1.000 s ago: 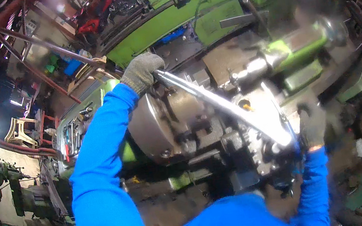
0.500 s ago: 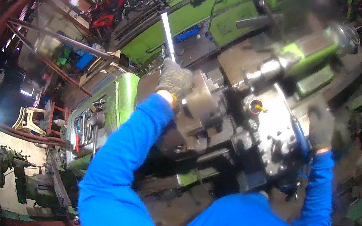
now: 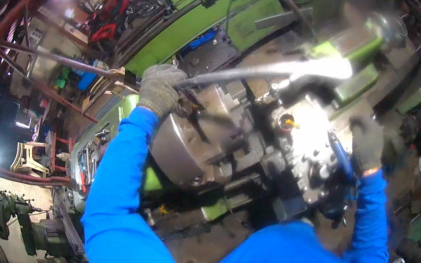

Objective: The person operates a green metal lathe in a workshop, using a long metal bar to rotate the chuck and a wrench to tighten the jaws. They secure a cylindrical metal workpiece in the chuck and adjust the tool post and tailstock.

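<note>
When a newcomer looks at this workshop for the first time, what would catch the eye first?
Probably the long shiny metal bar, reaching rightward across the upper middle from the gloved left hand. Next, perhaps, the bright blue left sleeve at lower left, and the glaring, washed-out metal block right of centre.

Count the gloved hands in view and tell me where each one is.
2. The left hand grips the left end of the metal bar, near the round chuck; the right hand is right of the long blue object. Dark, blurred edges could hide others.
</note>
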Motion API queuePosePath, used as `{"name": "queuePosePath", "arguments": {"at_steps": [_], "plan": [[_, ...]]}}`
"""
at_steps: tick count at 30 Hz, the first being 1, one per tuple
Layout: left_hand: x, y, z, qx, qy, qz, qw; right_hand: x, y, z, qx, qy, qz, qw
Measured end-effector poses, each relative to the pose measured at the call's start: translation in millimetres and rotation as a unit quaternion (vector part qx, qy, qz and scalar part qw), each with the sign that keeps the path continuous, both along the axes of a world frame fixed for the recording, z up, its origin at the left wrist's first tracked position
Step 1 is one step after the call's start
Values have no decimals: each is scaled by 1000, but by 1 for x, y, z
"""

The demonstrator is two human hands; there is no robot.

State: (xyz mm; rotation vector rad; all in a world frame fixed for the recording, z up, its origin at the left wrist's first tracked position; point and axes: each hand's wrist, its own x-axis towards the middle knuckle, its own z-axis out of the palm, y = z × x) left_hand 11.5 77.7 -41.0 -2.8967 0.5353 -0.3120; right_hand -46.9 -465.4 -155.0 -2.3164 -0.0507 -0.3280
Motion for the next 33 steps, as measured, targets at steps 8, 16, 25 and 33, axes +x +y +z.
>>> {"name": "queuePosePath", "arguments": {"at_steps": [8,16,25,33], "plan": [[68,-2,16,173,-36,-279,944,2,-8,-13,-29,0,-9,1000],[48,-32,26,168,-55,-73,982,-1,-3,-9,-44,-3,-40,998],[-10,-81,29,-640,140,370,659,0,-11,-11,-91,-12,-57,994],[13,-54,10,-264,213,282,897,-3,-1,-1,-11,-21,-30,999]]}}
